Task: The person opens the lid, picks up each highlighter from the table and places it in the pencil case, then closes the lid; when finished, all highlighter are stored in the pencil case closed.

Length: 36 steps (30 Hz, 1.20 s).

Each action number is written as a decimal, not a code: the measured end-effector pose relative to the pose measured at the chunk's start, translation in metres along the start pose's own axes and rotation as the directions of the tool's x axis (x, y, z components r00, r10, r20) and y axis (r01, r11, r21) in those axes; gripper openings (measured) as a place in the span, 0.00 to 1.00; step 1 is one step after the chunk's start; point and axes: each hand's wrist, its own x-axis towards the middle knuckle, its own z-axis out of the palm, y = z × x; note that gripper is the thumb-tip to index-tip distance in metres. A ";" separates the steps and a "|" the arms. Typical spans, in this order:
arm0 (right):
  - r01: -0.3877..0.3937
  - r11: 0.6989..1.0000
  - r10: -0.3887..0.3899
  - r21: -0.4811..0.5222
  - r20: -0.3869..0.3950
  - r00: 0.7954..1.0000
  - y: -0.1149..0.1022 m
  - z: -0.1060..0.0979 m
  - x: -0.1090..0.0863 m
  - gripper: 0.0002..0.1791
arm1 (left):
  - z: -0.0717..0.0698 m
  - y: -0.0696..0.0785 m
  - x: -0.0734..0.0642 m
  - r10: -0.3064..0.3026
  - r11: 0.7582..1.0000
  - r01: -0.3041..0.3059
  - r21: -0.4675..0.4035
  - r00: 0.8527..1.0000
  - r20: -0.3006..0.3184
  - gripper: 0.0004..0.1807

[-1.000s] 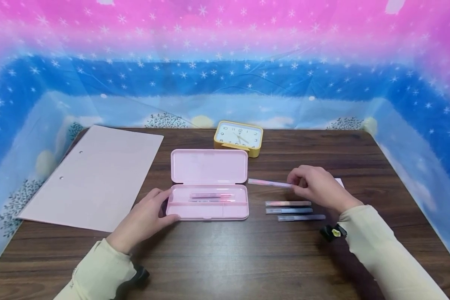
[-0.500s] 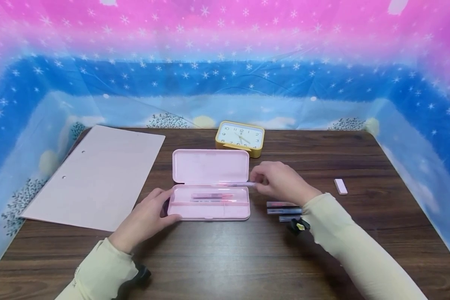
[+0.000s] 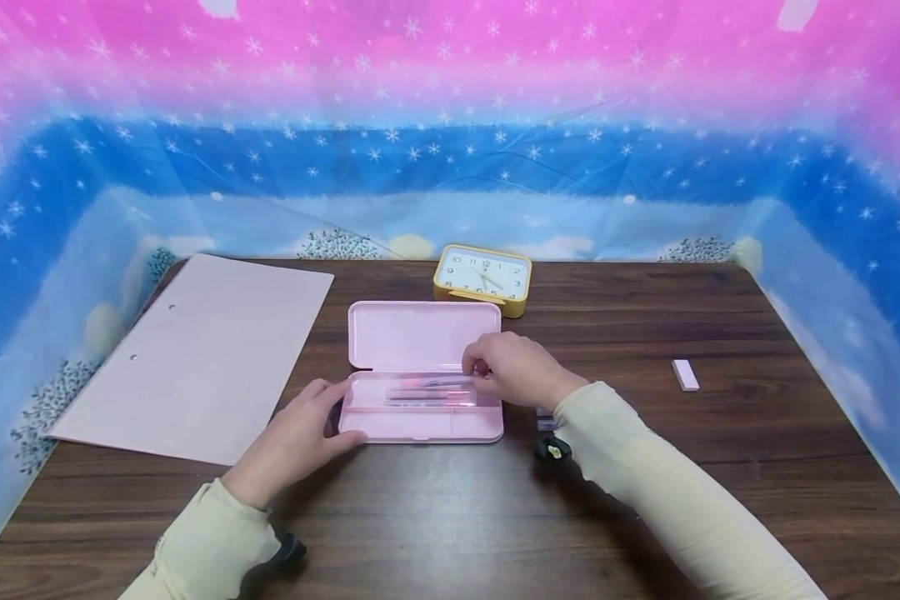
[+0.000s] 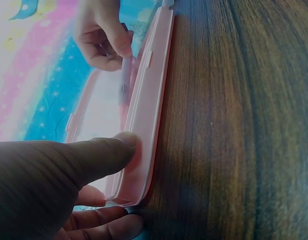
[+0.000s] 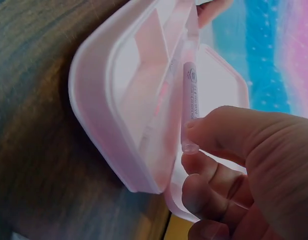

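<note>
A pink pencil case point(image 3: 420, 333) lies with its lid tipped back, its tray split into compartments. My left hand point(image 3: 292, 437) grips the left end of the case, thumb on the front wall in the left wrist view. Over the long rear compartment, my right hand point(image 3: 521, 367) pinches a slim, pale purple pen point(image 5: 189, 95) by one end, between thumb and fingers. The pen slants slightly above two clear-bodied pens point(image 3: 427, 403) that lie in that compartment. To the right of the case, loose pens point(image 3: 546, 424) on the table are mostly hidden by my right sleeve.
Behind the case stands a yellow alarm clock point(image 3: 483, 275). A large pale pink folder point(image 3: 202, 358) with two holes lies at the left. A small white and pink eraser point(image 3: 686, 375) is on the right of the wooden table point(image 3: 435, 533). Patterned cloth surrounds the table.
My right hand has carried the pen leftwards from beside the case to over its rear compartment. The eraser has come into view, and the sleeve now covers most loose pens. My left hand keeps its place.
</note>
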 end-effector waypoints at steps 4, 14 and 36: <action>0.001 1.000 -0.001 0.013 -0.013 1.000 0.000 0.005 0.001 0.04 | 0.000 0.001 0.000 -0.007 1.000 0.007 0.001 1.000 0.009 0.39; -0.007 1.000 0.007 -0.003 -0.003 1.000 -0.003 0.011 0.000 0.04 | -0.002 0.001 0.000 -0.001 1.000 0.001 0.003 1.000 -0.001 0.39; -0.005 0.998 0.011 0.067 -0.089 0.996 0.008 -0.015 -0.029 0.05 | -0.002 0.005 0.000 -0.014 1.000 0.014 0.021 1.000 0.014 0.40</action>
